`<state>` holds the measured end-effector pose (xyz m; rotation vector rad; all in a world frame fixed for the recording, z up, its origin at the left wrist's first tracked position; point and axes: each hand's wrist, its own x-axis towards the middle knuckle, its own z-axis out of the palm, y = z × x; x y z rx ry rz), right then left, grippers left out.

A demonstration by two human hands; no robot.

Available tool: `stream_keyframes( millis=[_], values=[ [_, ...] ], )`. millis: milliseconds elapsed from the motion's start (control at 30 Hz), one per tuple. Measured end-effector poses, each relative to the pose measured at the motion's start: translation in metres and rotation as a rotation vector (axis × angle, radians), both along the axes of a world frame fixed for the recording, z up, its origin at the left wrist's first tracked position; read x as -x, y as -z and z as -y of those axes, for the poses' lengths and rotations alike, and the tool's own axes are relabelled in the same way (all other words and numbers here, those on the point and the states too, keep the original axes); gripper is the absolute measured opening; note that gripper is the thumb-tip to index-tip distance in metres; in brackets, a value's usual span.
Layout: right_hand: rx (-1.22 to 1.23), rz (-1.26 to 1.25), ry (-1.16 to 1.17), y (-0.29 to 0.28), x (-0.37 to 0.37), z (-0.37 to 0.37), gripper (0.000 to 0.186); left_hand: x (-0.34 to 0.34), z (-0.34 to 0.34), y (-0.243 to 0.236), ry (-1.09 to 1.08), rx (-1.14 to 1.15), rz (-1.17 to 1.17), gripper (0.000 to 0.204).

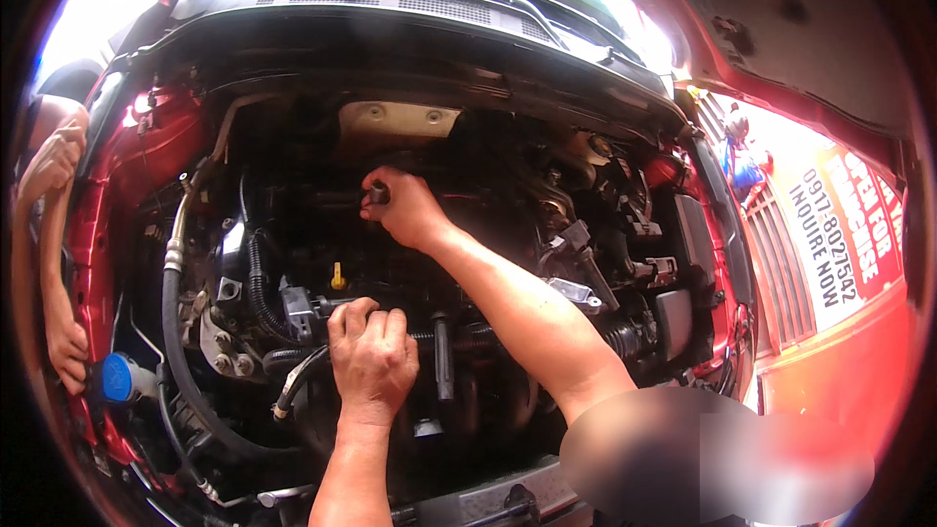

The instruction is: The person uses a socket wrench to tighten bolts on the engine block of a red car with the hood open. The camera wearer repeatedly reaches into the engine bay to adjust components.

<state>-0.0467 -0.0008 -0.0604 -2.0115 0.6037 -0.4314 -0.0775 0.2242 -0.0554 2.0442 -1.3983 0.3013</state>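
Note:
Both my hands work over a dark engine point(468, 283) in the open bay of a red car. My right hand point(408, 210) reaches to the rear middle of the engine, its fingers closed around a dark, round-ended tool handle point(379, 194); the handle's lower part is lost in shadow. Closer to me, my left hand point(374, 351) is knuckles up, with its fingers curled down at the engine's front edge. What those fingers grip, if anything, is hidden. A yellow dipstick loop point(338, 276) stands just beyond the left hand, and a black tube-shaped part point(443, 356) lies to its right.
Another person's hands point(66, 351) rest along the left fender. Hoses point(173, 312) and a blue reservoir cap point(119, 378) are at the left. The raised hood point(810, 49) overhangs the right. A blurred patch point(664, 459) covers the lower right. Someone point(747, 171) is in the background.

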Motion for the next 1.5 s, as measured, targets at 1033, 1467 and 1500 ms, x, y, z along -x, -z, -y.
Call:
stream_keyframes(
  millis=[1033, 1467, 1500],
  values=[
    [-0.303, 0.160, -0.004, 0.016, 0.004, 0.008, 0.033, 0.001, 0.002, 0.004, 0.020, 0.032, -0.025, 0.019],
    [0.515, -0.179, 0.224, -0.042, 0.017, -0.047, 0.050, 0.004, 0.001, 0.006, 0.045, -0.035, -0.026, 0.023],
    [0.640, -0.103, 0.254, -0.048, 0.021, -0.070, 0.051, 0.001, 0.000, 0.006, 0.041, -0.007, -0.016, 0.022]
  ],
)
